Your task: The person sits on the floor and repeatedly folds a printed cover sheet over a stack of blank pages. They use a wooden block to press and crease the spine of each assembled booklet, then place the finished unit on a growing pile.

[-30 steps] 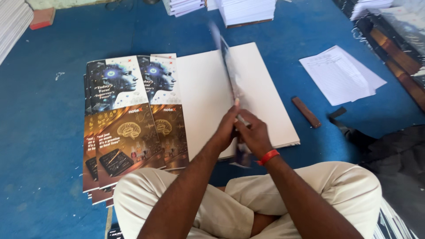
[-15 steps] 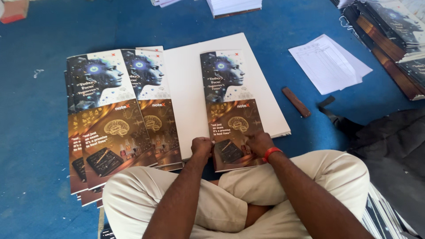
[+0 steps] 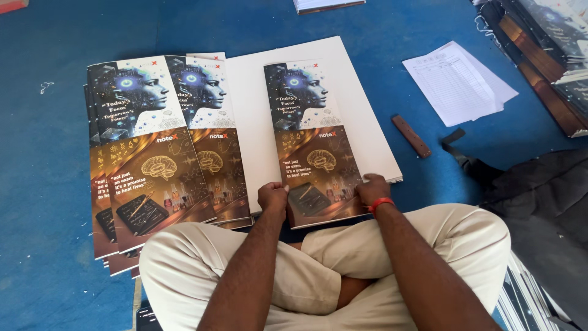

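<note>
A printed cover sheet [image 3: 309, 132] with a robot-like head on top and a brain picture below lies flat on a stack of white sheets [image 3: 257, 116]. My left hand [image 3: 273, 197] rests on its lower left corner. My right hand [image 3: 371, 189], with a red band at the wrist, presses its lower right corner. Both hands have their fingers curled down on the sheet's near edge. To the left lies a fanned pile of the same printed covers [image 3: 156, 153].
I sit cross-legged on a blue floor [image 3: 43, 184]. A brown wooden stick [image 3: 411, 136] and loose white papers [image 3: 456, 83] lie to the right. Dark stacks of books [image 3: 551, 67] line the far right. A dark cloth [image 3: 539, 202] lies by my right knee.
One second ago both hands held the cover upright and mid-turn over the white stack. It now lies flat, face up, with a hand on each lower corner.
</note>
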